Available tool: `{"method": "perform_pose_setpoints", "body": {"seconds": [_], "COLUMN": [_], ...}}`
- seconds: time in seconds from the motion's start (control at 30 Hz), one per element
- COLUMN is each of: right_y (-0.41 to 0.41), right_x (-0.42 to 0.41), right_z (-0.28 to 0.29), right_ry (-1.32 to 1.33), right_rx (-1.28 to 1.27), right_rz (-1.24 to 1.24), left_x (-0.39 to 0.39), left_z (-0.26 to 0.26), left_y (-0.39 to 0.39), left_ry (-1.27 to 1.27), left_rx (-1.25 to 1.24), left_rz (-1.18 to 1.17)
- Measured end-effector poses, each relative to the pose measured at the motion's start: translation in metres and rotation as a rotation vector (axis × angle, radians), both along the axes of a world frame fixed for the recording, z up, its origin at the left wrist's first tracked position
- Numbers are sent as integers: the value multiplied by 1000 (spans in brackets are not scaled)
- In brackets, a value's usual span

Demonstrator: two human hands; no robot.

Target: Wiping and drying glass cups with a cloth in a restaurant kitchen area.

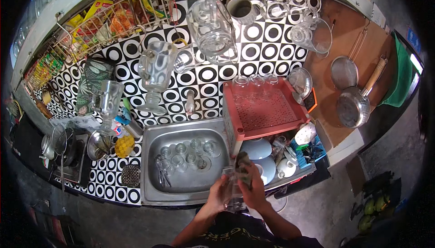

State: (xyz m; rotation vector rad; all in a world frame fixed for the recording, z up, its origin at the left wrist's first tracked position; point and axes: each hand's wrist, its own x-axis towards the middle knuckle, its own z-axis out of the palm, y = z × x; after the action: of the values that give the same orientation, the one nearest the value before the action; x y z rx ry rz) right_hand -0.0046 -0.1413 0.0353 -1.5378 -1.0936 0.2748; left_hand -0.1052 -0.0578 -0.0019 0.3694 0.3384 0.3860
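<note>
My left hand (218, 192) grips a clear glass vessel (233, 203) just in front of the sink's right front corner. My right hand (253, 189) is against the vessel's other side. It holds a dark, blurred item (243, 163), perhaps a cloth or scrubber; I cannot tell which. To the left is a stainless steel sink (185, 193), where several clear glasses (177, 160) stand in the basin. A few metal spoons (164, 177) lean at the basin's left side.
Right of the sink, a red plastic rack (268, 113) bears upturned glasses over blue bowls (256, 147) and a white teapot (286, 168). Glass mugs (158, 68) and a large glass jar (210, 27) hang above. A metal scrubber (131, 175) lies on the tiled counter at left.
</note>
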Motion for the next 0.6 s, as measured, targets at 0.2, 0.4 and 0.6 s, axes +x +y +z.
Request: {"method": "perform_pose_setpoints", "body": {"seconds": [0.2, 0.4, 0.6], "right_y": [-14, 21, 47], "right_x": [-68, -62, -87], "right_z": [12, 37, -20], "right_ry": [-205, -447, 715], "right_rx": [16, 34, 164], "right_rz": [125, 280, -18], "left_x": [-35, -78, -101], "left_z": [-3, 13, 5], "left_y": [36, 17, 47], "left_ry": [102, 222, -78], "left_rx": [-142, 402, 25], "left_rz": [39, 123, -86]}}
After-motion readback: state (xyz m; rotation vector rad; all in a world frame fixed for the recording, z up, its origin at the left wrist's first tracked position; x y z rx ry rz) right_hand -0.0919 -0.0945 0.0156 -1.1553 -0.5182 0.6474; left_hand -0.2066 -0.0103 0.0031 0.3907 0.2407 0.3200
